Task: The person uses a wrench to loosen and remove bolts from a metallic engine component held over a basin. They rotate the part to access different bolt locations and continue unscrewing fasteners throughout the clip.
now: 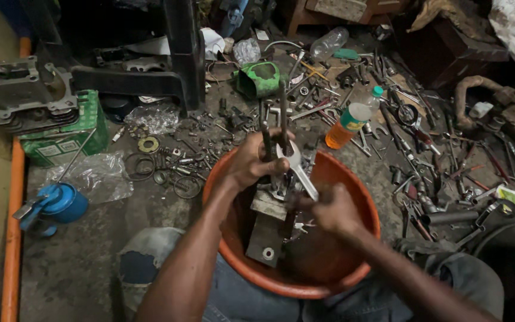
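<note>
An orange plastic basin (353, 197) stands between my knees on a grimy workshop floor. Inside it sits a grey metal engine part (267, 225) with long studs (282, 116) sticking up out of it. My left hand (251, 162) is closed around the studs near their base and steadies the part. My right hand (332, 210) grips the handle of a silver open-ended spanner (298, 170), whose head lies against the top of the part beside the left hand.
Spanners, pliers and bolts (412, 149) litter the floor to the right. An orange-liquid bottle (351, 123) lies behind the basin. A blue oil can (61, 203), a green crate (67, 140) with an engine casing (25, 92), rings and gaskets (150, 164) sit left.
</note>
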